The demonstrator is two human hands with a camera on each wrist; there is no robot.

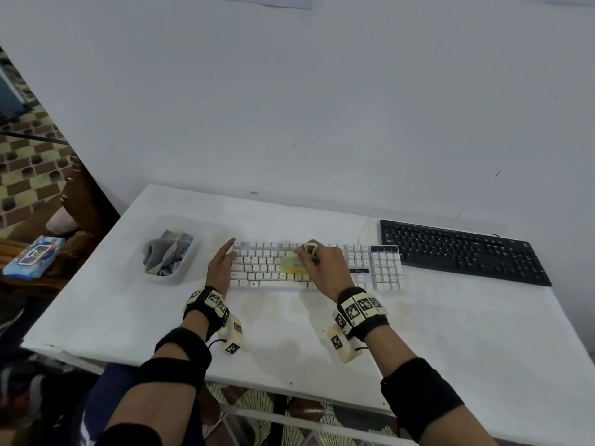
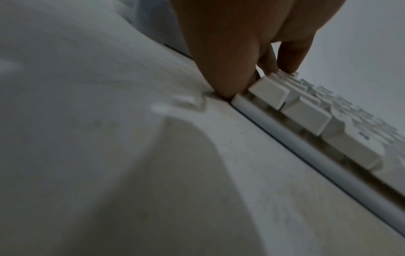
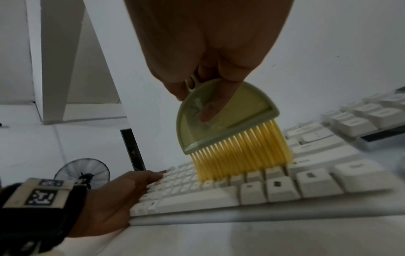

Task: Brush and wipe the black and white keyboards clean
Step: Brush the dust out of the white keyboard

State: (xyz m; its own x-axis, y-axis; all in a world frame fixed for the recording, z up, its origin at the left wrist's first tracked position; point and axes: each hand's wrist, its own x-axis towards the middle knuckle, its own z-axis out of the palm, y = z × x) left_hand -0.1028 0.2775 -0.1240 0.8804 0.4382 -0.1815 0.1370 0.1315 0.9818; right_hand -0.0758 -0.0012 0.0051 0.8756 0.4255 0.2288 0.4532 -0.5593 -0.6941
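A white keyboard [image 1: 380, 268] lies in the middle of the white table [image 1: 450, 333]. A black keyboard [image 1: 463, 251] lies to its right, further back. My right hand [image 1: 322, 265] grips a small green brush [image 3: 221, 119] by its handle; the yellow bristles [image 3: 241, 155] touch the middle keys of the white keyboard [image 3: 285, 187]. My left hand [image 1: 220, 263] rests with straight fingers on the left end of the white keyboard [image 2: 306, 117]. The left fingers [image 2: 289, 57] touch the far keys, and the thumb presses the near corner.
A clear plastic box [image 1: 167, 252] with crumpled cloths stands left of the white keyboard. A blue packet [image 1: 32, 257] lies on a wooden seat beyond the table's left edge. A wall rises directly behind the table.
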